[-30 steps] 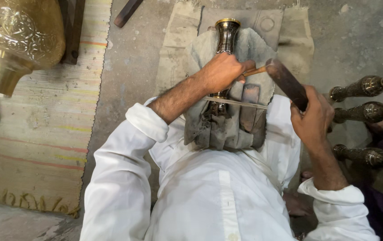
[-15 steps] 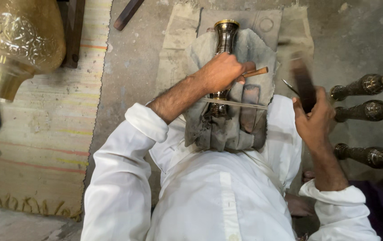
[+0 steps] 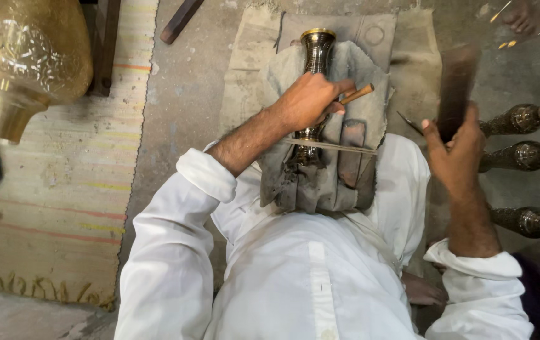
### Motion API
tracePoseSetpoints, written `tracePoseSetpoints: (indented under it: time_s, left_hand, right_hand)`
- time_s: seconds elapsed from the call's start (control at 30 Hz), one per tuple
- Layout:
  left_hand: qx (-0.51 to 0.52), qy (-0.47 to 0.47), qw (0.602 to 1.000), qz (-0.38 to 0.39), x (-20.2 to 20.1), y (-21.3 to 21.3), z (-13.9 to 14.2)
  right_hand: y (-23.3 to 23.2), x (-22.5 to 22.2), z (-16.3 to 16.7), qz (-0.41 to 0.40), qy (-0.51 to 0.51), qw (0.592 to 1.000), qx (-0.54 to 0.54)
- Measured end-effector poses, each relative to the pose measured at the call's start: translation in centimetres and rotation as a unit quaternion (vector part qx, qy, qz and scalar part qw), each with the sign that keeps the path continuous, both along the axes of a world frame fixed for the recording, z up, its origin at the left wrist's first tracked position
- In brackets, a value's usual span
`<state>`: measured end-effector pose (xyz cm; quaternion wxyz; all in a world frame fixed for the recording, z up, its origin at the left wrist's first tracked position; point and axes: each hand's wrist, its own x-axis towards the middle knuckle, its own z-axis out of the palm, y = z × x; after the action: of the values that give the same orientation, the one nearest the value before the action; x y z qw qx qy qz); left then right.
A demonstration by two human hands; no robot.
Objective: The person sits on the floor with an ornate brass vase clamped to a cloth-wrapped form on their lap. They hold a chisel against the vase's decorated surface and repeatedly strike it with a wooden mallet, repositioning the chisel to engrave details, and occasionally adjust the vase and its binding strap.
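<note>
Head view: brass vase (image 3: 316, 56) lies lengthwise, mouth pointing away.

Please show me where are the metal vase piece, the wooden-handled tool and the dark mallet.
metal vase piece (image 3: 318, 47): head view, on its flared upper neck.
wooden-handled tool (image 3: 358, 94): head view, on the wooden handle end.
dark mallet (image 3: 455, 88): head view, on its blurred head.

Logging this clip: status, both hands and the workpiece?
Left hand grips wooden-handled tool on brass vase. Right hand holds dark mallet raised, blurred. Vase on grey cloth. Nothing between.
</note>
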<state>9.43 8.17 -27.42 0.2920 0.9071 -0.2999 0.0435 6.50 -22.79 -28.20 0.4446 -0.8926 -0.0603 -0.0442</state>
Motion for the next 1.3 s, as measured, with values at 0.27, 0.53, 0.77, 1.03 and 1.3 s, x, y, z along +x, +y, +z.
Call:
tracePoseSetpoints:
  time_s: [0.27,0.53,0.77,1.03,1.3]
  left_hand:
    - [-0.138,0.022,0.99,0.013,-1.0,1.8,-0.5]
    - [-0.033,-0.013,0.999,0.003,-1.5,1.8,-0.9]
    - [-0.015,-0.027,1.0,0.005,-1.3,1.6,-1.4]
    - [0.016,0.007,1.0,0.006,-0.9,1.4,-2.0]
    - [-0.007,0.006,1.0,0.005,-0.9,1.4,-1.7]
  right_hand:
    - [-1.7,-0.2,0.1,0.099,0.018,0.972,-0.215]
    - [1.6,-1.2,-1.3,0.071,-0.097,0.993,0.003]
    - [1.0,-1.0,-0.8,0.068,-0.198,0.942,-0.262]
    - [0.7,-0.8,-0.9,0.084,-0.159,0.959,-0.22]
    - [0.7,-0.7,-0.5,0.02,-0.032,0.997,-0.061]
